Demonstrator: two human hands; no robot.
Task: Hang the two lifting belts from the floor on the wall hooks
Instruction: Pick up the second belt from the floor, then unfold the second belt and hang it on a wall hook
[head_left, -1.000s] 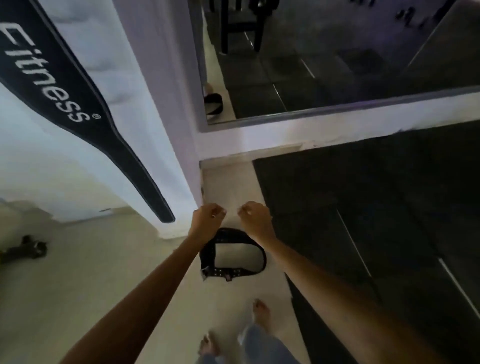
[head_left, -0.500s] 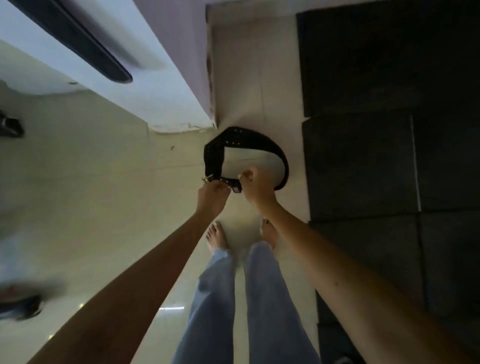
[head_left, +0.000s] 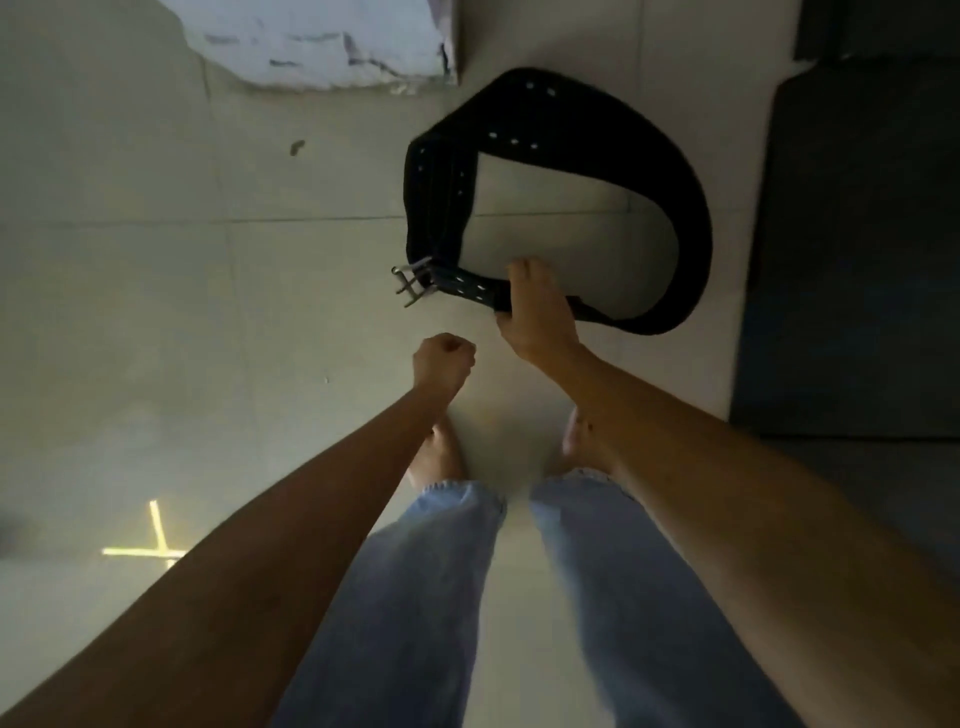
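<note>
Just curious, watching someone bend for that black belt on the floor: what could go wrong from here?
The right hand grips the lifting belt at only one spot on the strap, so the loop may uncurl and swing as it lifts. The loose metal buckle could then knock the bare feet just below. The left hand is a closed fist, not helping.

Belt (head_left: 680, 197): black, curled in a loop on the pale tile floor (head_left: 156, 312), metal buckle (head_left: 413, 283) at its near left end.
Right hand (head_left: 535, 317): clasped over the near strap, just right of the buckle.
Left hand (head_left: 444, 358): fisted, empty, near the strap but apart.
Mat (head_left: 857, 234): dark, right of the belt.
Legs: jeans (head_left: 415, 597), bare feet.
</note>
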